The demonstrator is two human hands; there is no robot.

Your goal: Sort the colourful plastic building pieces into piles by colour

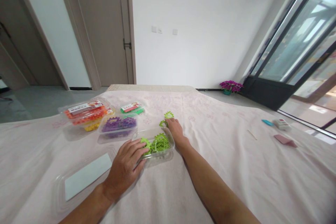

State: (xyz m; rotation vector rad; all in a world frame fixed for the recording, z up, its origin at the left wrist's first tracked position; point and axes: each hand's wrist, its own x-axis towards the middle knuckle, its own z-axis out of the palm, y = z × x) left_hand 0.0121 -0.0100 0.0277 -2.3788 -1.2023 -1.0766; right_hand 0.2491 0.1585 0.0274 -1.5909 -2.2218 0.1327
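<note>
A clear plastic box [168, 148] with several green toothed plastic pieces [157, 143] sits on the pale pink cloth in front of me. My left hand [126, 168] rests at the box's near left side, fingers spread over its rim and touching a green piece. My right hand [175, 130] reaches past the box's far right corner, fingers curled on a loose green piece [163, 123]. Another green piece [168, 114] lies just beyond it.
A clear lid [84, 178] lies at my left. Behind are a box of purple pieces [118, 126], an orange and yellow box [85, 112] and a green one [132, 108]. Small items [280, 124] lie at far right. A door, flower pot [230, 86] and glass doors stand beyond.
</note>
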